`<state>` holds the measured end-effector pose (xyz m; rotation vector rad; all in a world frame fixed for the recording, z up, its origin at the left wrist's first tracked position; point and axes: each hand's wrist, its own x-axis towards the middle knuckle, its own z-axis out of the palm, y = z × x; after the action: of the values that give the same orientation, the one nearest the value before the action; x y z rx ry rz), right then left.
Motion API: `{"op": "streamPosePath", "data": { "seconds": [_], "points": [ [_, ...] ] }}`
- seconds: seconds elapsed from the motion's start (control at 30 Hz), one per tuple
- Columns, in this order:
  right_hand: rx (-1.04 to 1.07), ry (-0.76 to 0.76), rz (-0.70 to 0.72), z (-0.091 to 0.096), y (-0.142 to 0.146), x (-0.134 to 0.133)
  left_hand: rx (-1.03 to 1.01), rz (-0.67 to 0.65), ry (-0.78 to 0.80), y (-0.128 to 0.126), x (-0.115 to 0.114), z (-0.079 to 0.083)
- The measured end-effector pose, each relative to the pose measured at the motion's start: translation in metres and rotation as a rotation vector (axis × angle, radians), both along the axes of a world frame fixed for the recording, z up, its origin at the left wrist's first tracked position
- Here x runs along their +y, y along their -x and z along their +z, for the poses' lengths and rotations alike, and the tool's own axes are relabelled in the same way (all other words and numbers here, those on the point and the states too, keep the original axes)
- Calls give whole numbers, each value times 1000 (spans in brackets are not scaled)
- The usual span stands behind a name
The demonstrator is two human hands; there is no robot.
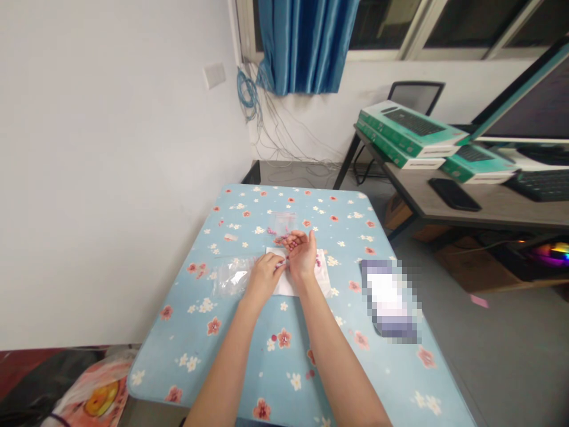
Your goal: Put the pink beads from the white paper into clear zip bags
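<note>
My right hand point(302, 255) is turned palm up and cupped, with small pink-purple beads resting along its curled fingers. The thumb stands apart from them. Close beside it, my left hand point(267, 271) has thumb and fingertips pinched together; whatever is between them is too small to make out. Under both hands lies a white sheet point(284, 288), and a few pink beads point(318, 260) show on it by the right wrist. Beyond the fingers is a small clear zip bag point(284, 220) with pink beads at its near end. A larger crinkled clear plastic bag point(231, 276) lies left of my left hand.
The blue flowered tabletop point(284, 367) has a pale wall point(111, 178) along its left. A pixelated flat object point(391, 299) lies near the right edge. Farther right, a desk point(444, 201) holds green keyboard boxes point(409, 133), a dark phone point(454, 194) and a monitor point(533, 101).
</note>
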<state>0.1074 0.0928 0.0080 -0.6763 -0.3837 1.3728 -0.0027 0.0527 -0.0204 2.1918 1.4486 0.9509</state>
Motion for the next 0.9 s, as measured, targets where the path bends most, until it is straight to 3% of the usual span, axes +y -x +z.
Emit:
{"op": "streamPosePath", "data": {
  "seconds": [0.53, 0.77, 0.9],
  "points": [
    [-118, -7, 88, -3, -2, -1, -13, 3, -5, -1, 0, -1],
    [-216, -59, 266, -1, -5, -3, 5, -5, 6, -1, 0, 3],
    [-224, -54, 273, 2, -8, -3, 1, -5, 13, -1, 0, 4]
  ]
}}
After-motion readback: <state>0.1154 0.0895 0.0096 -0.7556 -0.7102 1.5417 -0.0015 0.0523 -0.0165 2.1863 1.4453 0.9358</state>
